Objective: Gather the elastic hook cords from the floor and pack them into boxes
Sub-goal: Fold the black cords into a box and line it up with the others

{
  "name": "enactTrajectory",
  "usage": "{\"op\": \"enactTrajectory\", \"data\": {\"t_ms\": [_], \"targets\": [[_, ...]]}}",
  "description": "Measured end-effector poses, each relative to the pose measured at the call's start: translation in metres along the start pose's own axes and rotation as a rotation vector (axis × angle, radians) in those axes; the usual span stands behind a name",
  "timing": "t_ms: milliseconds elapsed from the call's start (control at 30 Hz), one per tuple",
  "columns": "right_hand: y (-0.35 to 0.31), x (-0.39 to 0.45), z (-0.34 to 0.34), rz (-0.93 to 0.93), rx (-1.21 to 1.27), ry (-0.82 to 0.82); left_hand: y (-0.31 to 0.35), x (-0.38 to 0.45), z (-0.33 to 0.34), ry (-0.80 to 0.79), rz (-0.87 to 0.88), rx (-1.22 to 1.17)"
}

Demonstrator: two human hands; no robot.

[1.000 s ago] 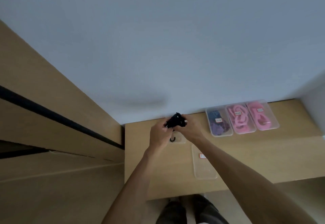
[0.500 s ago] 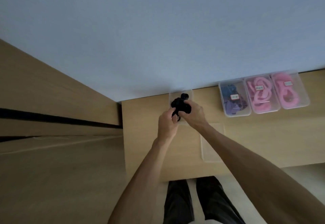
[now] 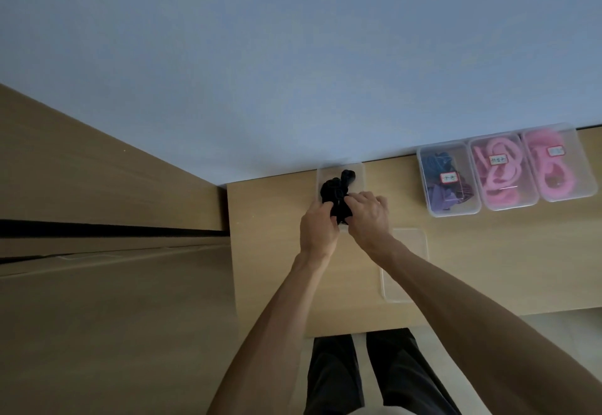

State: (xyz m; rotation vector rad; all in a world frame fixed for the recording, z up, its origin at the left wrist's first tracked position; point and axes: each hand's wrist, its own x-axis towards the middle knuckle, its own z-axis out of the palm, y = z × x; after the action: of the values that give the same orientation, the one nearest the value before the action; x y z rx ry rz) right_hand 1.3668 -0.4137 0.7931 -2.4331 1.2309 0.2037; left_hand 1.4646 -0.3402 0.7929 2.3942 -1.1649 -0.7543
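1. Three clear boxes stand closed in a row at the back right of the surface [image 3: 293, 284], against the wall: a blue box [image 3: 448, 183] with dark blue and purple cords, then a pink box [image 3: 500, 175], then a second pink box [image 3: 553, 167] touching it. Each carries a small label. These look finished.
2. A fourth, open box [image 3: 356, 170] sits further left, also at the wall. The black cord [image 3: 335, 193] is bundled over and partly inside it.
3. The left hand [image 3: 317, 229] and right hand [image 3: 369, 219] both have fingers curled round the near end of the black cord, pinching it as if pressing it down into the box (whether its hooks are tucked in is too dark to tell).
4. A clear lid [image 3: 404, 264] lies flat on the surface just right of the right forearm, apart from the open box.
5. My reading: packing is near its end for this cord; settling it fully and fitting the lid remain. The floor shows only in a small patch, so any cords left there cannot be judged.
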Motion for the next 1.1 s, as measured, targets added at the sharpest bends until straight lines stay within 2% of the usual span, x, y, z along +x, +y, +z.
{"op": "enactTrajectory", "data": {"t_ms": [200, 333, 400, 467, 533, 567, 667, 800, 867, 967, 1033, 1100], "targets": [[-0.005, 0.002, 0.005, 0.016, -0.072, -0.019, -0.004, 0.002, 0.011, -0.073, 0.03, 0.057], [-0.003, -0.005, 0.0, 0.016, -0.023, -0.045, 0.0, -0.006, 0.013, -0.084, 0.029, -0.024], [0.001, -0.012, -0.005, 0.028, -0.005, -0.006, 0.005, -0.009, 0.011, -0.05, -0.001, -0.074], [0.006, -0.016, -0.011, 0.089, 0.067, 0.054, 0.011, -0.012, 0.006, 0.061, -0.054, -0.078], [0.007, -0.018, -0.017, 0.159, 0.134, 0.047, 0.012, -0.014, 0.005, 0.169, -0.131, -0.056], [0.008, -0.019, -0.02, 0.19, 0.18, 0.031, 0.011, -0.015, 0.005, 0.18, -0.178, -0.056], [0.01, -0.016, -0.021, 0.258, 0.302, -0.018, 0.012, -0.014, 0.01, 0.078, -0.288, -0.115], [0.015, -0.019, -0.018, 0.255, 0.38, 0.024, 0.013, -0.019, 0.021, 0.056, -0.187, -0.12], [0.023, -0.026, -0.016, 0.276, 0.384, 0.039, 0.012, -0.021, 0.026, 0.107, -0.225, -0.156], [0.042, -0.043, -0.015, 0.4, 0.329, -0.016, 0.015, -0.04, 0.034, 0.261, -0.398, -0.27], [0.056, -0.054, -0.013, 0.512, 0.305, -0.086, 0.019, -0.061, 0.045, 0.285, -0.4, -0.266], [0.067, -0.067, -0.011, 0.576, 0.256, -0.176, 0.026, -0.081, 0.06, 0.242, -0.362, -0.236]]}}
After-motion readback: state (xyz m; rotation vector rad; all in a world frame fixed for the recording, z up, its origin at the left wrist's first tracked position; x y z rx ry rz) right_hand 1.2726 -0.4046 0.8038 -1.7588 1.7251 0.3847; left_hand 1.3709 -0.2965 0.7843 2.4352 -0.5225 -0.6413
